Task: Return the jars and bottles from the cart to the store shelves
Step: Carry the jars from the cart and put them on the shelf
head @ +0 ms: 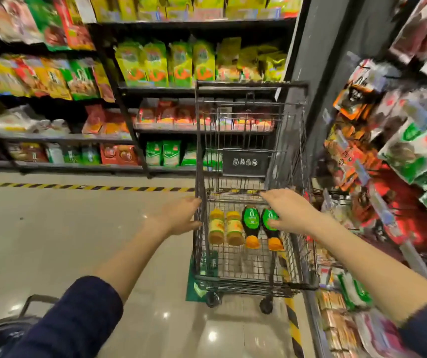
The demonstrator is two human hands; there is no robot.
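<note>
A black wire cart point(251, 85) stands in the aisle in front of me. On its floor lie two yellow jars, one point(216, 228) beside the other point(234, 228). Next to them lie two dark bottles with green labels and orange caps: the left bottle point(251, 226) and the right bottle point(274, 240). My left hand point(178, 215) grips the cart's left wall, fingers and thumb around the wires. My right hand point(289, 213) reaches into the cart over the right bottle, fingers spread, thumb touching its green label and covering part of it.
Shelves of bagged goods point(155, 63) run along the back, behind a yellow-black floor stripe point(78, 187). A rack of hanging packets point(388, 151) crowds the cart's right side. A dark basket point(8, 326) sits at the lower left. Open tiled floor point(65, 241) lies to the left.
</note>
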